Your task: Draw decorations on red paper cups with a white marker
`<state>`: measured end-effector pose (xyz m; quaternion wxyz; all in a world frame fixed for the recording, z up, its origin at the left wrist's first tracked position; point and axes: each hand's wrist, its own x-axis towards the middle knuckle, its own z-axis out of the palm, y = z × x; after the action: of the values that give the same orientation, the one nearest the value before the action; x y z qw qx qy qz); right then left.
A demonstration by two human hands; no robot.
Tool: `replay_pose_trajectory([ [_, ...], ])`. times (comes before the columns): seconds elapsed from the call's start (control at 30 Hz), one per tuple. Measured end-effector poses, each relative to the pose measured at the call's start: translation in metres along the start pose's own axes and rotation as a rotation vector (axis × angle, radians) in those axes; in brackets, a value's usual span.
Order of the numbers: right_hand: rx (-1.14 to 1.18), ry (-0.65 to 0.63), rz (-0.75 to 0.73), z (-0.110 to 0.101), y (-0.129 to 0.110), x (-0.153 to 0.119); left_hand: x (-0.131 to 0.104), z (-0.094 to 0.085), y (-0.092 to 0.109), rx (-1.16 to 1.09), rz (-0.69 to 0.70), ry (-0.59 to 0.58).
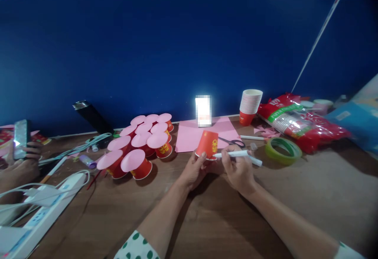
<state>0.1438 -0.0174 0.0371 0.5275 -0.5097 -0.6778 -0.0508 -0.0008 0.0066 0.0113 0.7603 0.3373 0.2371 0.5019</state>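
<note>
My left hand (195, 170) grips an upside-down red paper cup (207, 143) with yellow lettering, its thumb near the white rim. In my right hand (240, 172) is a white marker (236, 154), its tip close to or touching the cup's rim. A second white stick-like piece (255, 161) shows just beyond that hand; whether it is held I cannot tell. Behind the cup lie dark-handled scissors (236, 142) on a pink paper sheet (186, 137). To the left, several red cups (143, 170) stand upside down with pink paper discs (133, 160) on them.
A bright phone screen (203, 111) stands against the blue partition. On the right are stacked cups (250, 105), a red cup package (291, 117) and green tape (283, 151). A power strip (56, 204), black bottle (93, 118) and another person's hand (20, 170) holding a phone are left.
</note>
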Motion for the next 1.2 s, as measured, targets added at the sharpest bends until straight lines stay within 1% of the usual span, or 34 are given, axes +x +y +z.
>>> replay_pose_trajectory([
  [0.13,0.011,-0.001,0.002,-0.0001,-0.0001,0.0005,-0.0003,0.0004,0.0008,-0.002,-0.001,0.019],
  [0.37,0.001,-0.006,0.033,-0.0007,-0.0010,0.0023,-0.0012,0.0014,0.0018,-0.004,-0.015,0.014],
  [0.6,0.023,-0.047,0.027,-0.0012,-0.0013,0.0018,-0.0003,-0.0014,0.0020,-0.047,-0.047,0.006],
  [0.73,0.036,-0.080,0.024,-0.0007,-0.0022,0.0013,0.0007,-0.0020,0.0019,-0.032,-0.014,0.014],
  [1.0,0.040,-0.079,0.038,0.0001,-0.0025,0.0008,0.0006,-0.0013,0.0006,-0.052,0.020,0.014],
  [1.2,0.020,-0.057,0.031,0.0010,-0.0014,0.0000,-0.0005,0.0011,0.0024,-0.033,0.008,0.029],
])
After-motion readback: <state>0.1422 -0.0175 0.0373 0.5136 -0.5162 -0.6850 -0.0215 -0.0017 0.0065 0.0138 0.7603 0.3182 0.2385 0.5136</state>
